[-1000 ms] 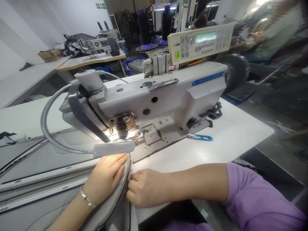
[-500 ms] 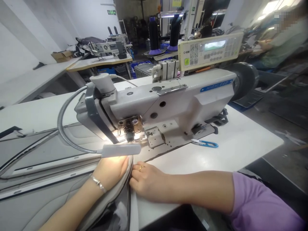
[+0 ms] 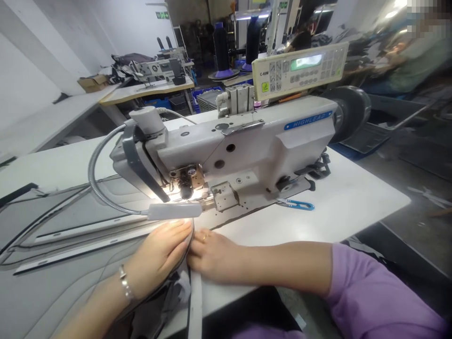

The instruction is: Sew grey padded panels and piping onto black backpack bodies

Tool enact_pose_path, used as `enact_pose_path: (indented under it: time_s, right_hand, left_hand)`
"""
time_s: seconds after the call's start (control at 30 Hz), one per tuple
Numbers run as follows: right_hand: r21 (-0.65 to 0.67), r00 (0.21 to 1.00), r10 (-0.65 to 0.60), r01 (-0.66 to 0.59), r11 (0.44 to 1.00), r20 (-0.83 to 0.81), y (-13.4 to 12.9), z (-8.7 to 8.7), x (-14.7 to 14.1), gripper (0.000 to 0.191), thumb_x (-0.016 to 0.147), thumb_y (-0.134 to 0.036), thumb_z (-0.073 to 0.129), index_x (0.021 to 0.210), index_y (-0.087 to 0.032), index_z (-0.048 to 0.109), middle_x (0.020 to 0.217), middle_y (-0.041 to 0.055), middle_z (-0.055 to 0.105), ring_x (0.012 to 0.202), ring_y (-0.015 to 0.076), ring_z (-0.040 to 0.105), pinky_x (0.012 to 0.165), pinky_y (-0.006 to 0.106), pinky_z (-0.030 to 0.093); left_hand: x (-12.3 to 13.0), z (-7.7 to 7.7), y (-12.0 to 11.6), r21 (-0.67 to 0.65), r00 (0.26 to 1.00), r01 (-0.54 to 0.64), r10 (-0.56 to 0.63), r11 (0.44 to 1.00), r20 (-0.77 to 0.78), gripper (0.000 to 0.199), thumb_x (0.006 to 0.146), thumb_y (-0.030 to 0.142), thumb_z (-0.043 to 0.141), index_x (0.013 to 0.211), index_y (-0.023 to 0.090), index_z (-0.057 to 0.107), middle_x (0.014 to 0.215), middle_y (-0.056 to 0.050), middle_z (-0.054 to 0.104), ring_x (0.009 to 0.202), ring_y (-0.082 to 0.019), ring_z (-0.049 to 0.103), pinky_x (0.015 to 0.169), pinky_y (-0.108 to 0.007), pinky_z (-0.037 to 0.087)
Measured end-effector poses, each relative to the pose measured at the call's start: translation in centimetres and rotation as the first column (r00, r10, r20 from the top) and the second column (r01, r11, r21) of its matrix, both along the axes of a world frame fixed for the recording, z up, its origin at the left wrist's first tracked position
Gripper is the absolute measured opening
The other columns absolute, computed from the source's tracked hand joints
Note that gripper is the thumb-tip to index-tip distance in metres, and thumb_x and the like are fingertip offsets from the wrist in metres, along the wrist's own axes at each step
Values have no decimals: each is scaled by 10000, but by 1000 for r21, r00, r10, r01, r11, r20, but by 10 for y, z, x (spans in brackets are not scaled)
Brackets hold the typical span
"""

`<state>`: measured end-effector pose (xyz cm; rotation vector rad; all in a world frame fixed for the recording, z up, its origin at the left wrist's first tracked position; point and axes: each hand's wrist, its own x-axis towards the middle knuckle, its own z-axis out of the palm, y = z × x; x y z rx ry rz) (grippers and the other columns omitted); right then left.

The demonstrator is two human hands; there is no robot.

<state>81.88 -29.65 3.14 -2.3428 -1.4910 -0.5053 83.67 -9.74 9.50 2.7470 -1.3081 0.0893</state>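
A padded grey fabric panel [image 3: 81, 282] with stitched lines and dark edging lies on the left of the sewing table, its front part hanging toward me. My left hand [image 3: 158, 252], fingers stretched out, rests flat on the panel near its right edge, just below the lamp. Beside it, my right hand [image 3: 212, 256] has its fingers curled in on the dark-edged border; the fingertips are hidden. A pale strip [image 3: 196, 301] runs down below that hand. The sewing machine [image 3: 247, 141] stands directly beyond both hands, its needle area lit and partly covered by the lamp bar [image 3: 174, 211].
Blue thread snips [image 3: 296, 204] lie on the white table [image 3: 360, 202] right of the machine bed. A control panel [image 3: 300, 70] and black thread cones [image 3: 221, 49] rise behind. Another sewing machine [image 3: 155, 70] stands at the back left; a person [image 3: 413, 61] sits at the far right.
My left hand has gone from curling round the panel's edge to lying flatter on it. The panel's raised edge has dropped. The whole view has shifted slightly.
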Motion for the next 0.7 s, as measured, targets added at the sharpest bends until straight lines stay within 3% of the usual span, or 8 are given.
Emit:
enact_pose_path:
  time_s: [0.13, 0.27, 0.47, 0.7]
  right_hand:
    - [49, 996, 33, -37, 998, 82, 6, -2, -8, 187, 822, -102, 452, 718, -123, 606, 699, 60, 560, 646, 162, 494, 677, 315, 439]
    - [91, 993, 2, -13, 996, 116, 6, -1, -6, 163, 802, -99, 482, 681, -130, 588, 706, 66, 580, 671, 167, 505, 689, 310, 449]
    - [39, 999, 17, -19, 999, 41, 6, 3, -3, 186, 798, -83, 475, 638, -138, 553, 683, 51, 556, 690, 157, 506, 714, 290, 451]
    - [-24, 1000, -12, 11, 1000, -29, 5, 5, 3, 118, 768, -108, 476, 753, -105, 593, 774, 84, 568, 805, 191, 512, 753, 324, 430]
  left_hand:
    - [-3, -9, -5, -16, 999, -43, 43, 999, 17, 387, 922, 252, 350, 1265, 156, 501, 1296, -87, 568, 1211, -232, 492, 1016, -398, 403]
    - [2, -7, -12, -10, 996, -79, 78, 997, -31, 363, 917, 259, 333, 1188, 153, 549, 1233, -99, 601, 1142, -248, 529, 965, -420, 426]
    - [13, 2, -18, -28, 985, -146, 143, 989, -100, 339, 921, 289, 317, 1004, 189, 631, 945, -85, 670, 915, -212, 607, 820, -344, 480]
    - [26, -3, -15, -73, 986, -160, 156, 984, -56, 362, 919, 292, 309, 1032, 209, 643, 888, -59, 684, 801, -184, 625, 732, -294, 491]
